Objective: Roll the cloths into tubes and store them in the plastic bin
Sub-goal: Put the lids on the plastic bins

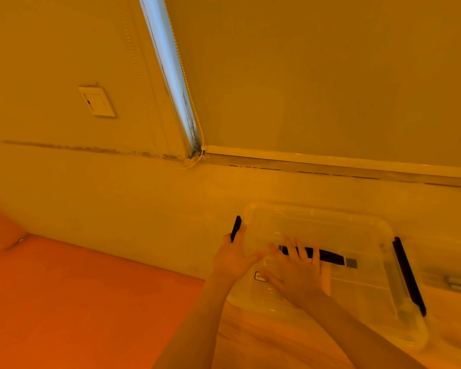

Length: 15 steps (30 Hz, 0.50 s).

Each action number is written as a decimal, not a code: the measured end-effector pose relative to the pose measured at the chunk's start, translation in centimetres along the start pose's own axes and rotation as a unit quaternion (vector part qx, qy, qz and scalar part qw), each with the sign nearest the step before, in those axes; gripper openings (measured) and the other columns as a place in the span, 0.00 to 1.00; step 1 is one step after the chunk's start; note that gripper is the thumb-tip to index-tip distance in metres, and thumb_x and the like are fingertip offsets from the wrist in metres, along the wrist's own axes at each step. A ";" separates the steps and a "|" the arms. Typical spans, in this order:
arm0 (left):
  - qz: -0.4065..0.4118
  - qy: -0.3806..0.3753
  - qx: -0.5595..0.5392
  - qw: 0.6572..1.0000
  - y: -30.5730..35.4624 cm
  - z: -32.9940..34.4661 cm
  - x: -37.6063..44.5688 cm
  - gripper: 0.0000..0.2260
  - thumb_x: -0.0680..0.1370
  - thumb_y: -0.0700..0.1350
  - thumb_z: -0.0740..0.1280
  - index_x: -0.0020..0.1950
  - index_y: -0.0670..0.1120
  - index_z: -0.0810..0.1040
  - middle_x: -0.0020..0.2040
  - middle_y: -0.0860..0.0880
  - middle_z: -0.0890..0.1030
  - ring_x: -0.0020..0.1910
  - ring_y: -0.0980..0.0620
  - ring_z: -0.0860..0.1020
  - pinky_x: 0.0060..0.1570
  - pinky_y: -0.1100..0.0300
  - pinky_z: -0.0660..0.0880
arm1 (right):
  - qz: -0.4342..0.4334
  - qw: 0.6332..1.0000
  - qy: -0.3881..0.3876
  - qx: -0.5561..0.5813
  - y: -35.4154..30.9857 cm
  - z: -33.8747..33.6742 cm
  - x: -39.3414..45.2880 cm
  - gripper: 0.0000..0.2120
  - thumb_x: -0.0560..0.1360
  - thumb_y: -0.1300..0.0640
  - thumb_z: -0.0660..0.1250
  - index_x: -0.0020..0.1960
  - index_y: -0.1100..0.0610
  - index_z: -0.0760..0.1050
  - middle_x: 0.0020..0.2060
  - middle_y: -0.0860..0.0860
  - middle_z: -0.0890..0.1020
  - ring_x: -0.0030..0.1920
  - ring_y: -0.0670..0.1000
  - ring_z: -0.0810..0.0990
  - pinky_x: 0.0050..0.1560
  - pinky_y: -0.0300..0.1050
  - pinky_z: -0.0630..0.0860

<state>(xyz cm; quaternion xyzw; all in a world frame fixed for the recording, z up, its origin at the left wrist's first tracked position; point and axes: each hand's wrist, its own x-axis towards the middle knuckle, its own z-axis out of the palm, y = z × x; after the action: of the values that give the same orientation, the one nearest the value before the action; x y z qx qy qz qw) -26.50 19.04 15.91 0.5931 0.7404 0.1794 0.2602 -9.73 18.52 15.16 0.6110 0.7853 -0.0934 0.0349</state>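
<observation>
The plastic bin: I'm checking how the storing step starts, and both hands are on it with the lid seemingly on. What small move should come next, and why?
Probably swing the black latch outward with the left hand, then lift the lid. The clear plastic bin looks closed, the right hand lies flat on its top, and no cloths are in view, so nothing can go in until it is opened.

Both hands (pixel 264 265) on bin lid (pixel 357 235)
</observation>
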 end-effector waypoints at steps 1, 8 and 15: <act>0.002 0.006 0.012 1.000 0.0 0.1 0.0 0.42 0.70 0.69 0.64 0.75 0.63 0.43 0.75 0.45 0.55 0.66 0.44 0.69 0.58 0.49 0.75 | -0.003 1.000 0.001 -0.003 0.0 0.0 0.0 0.34 0.74 0.28 0.41 0.66 0.44 0.72 0.65 0.55 0.75 0.64 0.60 0.75 0.59 0.67 0.65; 0.027 0.032 0.076 0.996 0.0 0.4 -0.1 0.41 0.71 0.69 0.62 0.76 0.60 0.43 0.75 0.44 0.56 0.64 0.45 0.72 0.54 0.51 0.77 | -0.034 0.999 0.035 0.020 0.3 0.3 0.2 0.37 0.73 0.26 0.38 0.70 0.44 0.67 0.70 0.56 0.69 0.69 0.61 0.68 0.67 0.70 0.57; 0.045 0.038 0.121 0.991 0.4 0.2 -0.4 0.41 0.72 0.68 0.59 0.76 0.58 0.40 0.76 0.44 0.54 0.60 0.46 0.76 0.48 0.55 0.78 | -0.067 0.995 0.062 0.043 0.5 0.8 0.3 0.45 0.64 0.23 0.29 0.76 0.41 0.47 0.77 0.53 0.44 0.76 0.58 0.40 0.67 0.63 0.31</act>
<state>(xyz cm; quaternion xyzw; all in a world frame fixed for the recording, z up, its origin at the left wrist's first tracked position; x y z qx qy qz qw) -26.02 18.77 15.98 0.6456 0.7386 0.1231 0.1499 -9.35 18.77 14.29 0.5628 0.8203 -0.0909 -0.0466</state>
